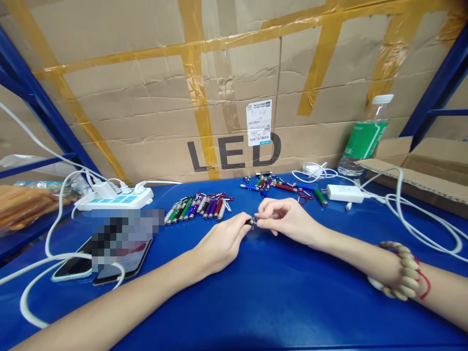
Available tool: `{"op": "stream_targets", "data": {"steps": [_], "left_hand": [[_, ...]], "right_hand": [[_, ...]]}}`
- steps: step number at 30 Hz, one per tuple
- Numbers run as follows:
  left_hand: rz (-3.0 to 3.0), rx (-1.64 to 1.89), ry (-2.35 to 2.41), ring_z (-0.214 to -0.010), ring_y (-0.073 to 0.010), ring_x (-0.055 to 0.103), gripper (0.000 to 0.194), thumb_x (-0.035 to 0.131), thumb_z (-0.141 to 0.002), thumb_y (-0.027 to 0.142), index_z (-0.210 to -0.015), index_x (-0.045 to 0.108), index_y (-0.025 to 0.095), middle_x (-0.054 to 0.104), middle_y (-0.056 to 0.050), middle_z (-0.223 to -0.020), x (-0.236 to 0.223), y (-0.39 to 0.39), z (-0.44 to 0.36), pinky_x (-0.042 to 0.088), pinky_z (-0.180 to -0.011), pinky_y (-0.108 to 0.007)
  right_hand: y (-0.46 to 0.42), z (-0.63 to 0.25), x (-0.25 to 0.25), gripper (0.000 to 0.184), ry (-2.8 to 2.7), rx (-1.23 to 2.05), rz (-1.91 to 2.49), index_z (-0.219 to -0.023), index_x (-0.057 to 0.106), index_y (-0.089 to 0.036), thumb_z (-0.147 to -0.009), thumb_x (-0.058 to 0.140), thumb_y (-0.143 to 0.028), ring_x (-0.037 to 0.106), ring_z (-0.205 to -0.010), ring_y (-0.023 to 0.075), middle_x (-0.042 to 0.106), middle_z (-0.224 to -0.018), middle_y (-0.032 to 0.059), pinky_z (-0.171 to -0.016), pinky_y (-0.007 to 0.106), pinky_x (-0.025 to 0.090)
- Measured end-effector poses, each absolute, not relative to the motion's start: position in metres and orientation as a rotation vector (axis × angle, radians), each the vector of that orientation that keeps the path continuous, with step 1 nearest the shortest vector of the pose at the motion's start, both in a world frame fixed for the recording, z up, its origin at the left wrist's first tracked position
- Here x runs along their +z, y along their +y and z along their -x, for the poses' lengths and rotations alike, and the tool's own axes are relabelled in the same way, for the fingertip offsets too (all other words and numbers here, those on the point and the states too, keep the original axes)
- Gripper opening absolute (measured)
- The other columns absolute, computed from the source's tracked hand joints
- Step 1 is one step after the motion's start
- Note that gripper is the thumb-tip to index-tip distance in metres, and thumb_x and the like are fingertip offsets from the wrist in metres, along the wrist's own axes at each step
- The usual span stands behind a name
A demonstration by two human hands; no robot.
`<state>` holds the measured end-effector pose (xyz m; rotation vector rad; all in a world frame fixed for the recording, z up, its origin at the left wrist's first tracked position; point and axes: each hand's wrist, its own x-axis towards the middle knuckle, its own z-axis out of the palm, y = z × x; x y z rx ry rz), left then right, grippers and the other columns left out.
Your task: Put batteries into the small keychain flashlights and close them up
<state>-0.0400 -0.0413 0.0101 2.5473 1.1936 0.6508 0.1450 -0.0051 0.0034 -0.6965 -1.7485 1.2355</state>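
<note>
My left hand is closed around a small dark keychain flashlight, most of which the fingers cover. From the other side, my right hand pinches a small shiny metal piece at the flashlight's end. Whether this piece is joined to it I cannot tell. Behind my left hand lies a neat row of keychain flashlights in several colours, with small carabiner clips at their far ends. A looser pile of similar flashlights lies beyond my right hand, with a green one at its right edge.
Two phones lie at left under white cables, by a white power strip. A white charger, loose cables, a green-labelled bottle and an open carton are at right. A large taped cardboard box backs the blue table.
</note>
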Motion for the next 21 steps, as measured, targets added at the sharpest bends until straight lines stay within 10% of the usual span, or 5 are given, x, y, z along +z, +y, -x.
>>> {"op": "stream_targets", "data": {"steps": [21], "left_hand": [[-2.723,0.713,1.028,-0.071,-0.0136,0.061,0.021,0.036,-0.09,0.02,-0.091,0.057,0.017,0.064,-0.002,-0.081,0.005,-0.043,0.043,0.044,-0.063,-0.021]], "right_hand": [[-0.018,-0.142,0.005,0.036,-1.901,1.253,0.868,-0.054,0.048,-0.015,-0.06,0.074,-0.038,0.043,-0.042,0.0051,0.051,-0.054,-0.0032,-0.039,0.019,0.032]]}}
